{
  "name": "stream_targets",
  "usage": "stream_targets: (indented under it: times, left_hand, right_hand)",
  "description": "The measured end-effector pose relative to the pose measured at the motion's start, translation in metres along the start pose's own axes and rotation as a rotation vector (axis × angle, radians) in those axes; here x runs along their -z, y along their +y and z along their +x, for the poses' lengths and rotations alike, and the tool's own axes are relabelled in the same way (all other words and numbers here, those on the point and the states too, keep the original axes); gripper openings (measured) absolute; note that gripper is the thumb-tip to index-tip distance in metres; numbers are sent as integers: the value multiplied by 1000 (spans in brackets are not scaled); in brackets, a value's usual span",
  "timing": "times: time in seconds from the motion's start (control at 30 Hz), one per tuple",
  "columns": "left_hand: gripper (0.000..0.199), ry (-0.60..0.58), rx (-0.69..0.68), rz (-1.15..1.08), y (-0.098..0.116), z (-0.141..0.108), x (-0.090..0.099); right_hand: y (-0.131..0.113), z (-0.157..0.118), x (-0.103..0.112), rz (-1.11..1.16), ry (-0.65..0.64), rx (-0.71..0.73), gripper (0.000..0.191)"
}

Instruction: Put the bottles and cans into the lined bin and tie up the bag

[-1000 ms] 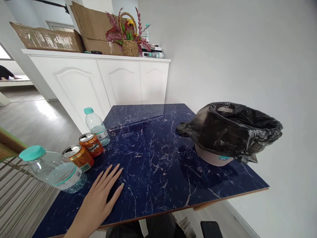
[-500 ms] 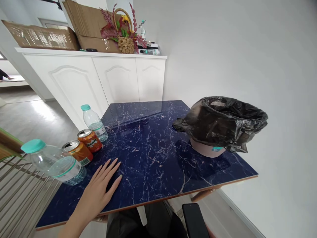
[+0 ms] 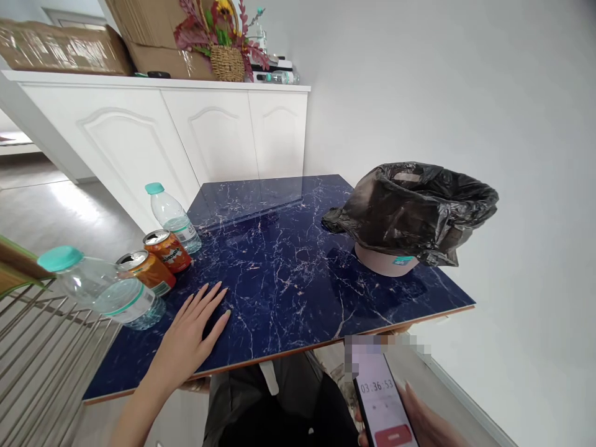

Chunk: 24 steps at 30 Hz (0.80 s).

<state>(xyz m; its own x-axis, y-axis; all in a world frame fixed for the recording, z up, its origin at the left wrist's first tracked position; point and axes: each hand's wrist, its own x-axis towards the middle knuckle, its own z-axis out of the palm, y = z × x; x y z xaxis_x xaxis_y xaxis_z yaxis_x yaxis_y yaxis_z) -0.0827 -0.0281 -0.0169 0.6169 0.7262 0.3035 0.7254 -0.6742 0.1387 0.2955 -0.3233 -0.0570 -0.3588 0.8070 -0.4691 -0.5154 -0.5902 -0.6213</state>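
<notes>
My left hand (image 3: 193, 329) lies flat on the blue marble-patterned table (image 3: 284, 279), fingers stretched out and holding nothing. Below the table's front edge, my right hand (image 3: 421, 413) is wrapped round a smartphone (image 3: 384, 406) whose lit screen shows a timer reading; part of the screen is blurred. Close to my left hand stand two orange soda cans, a nearer can (image 3: 148, 272) and a farther can (image 3: 168, 249). A water bottle (image 3: 105, 288) is nearest me on the left, and another water bottle (image 3: 174, 217) stands behind the cans.
A pinkish bin (image 3: 384, 261) lined with a black plastic bag (image 3: 410, 211) sits at the table's right side. Beyond the table is a white cabinet (image 3: 209, 136) bearing cardboard boxes (image 3: 65, 49) and a flower basket (image 3: 227, 62). A metal rack (image 3: 46, 347) stands at left.
The phone has risen further into view and its dark screen is now lit. More of my right hand shows. My left hand stays flat on the table; the camera view has tilted slightly down.
</notes>
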Motion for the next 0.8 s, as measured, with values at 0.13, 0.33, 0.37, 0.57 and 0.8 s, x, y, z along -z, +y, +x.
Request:
stream_targets:
  times: [0.13,0.33,0.37,0.57,0.8]
  left_hand:
    - [59,-11,1,-2,2,0,1]
    - [59,-22,2,16,3,-1,0]
    - [59,-22,1,17,3,-1,0]
    - [58,-19,-16,18,2,0,1]
    - [57,-15,-16,7,1,0,-1]
  right_hand:
    - [4,2,5,111,52,31,87]
    - [10,0,10,315,116,7,76]
    - [11,0,10,321,115,13,77]
    - [13,4,16,318,77,26,74]
    - [13,3,19,301,16,51,73]
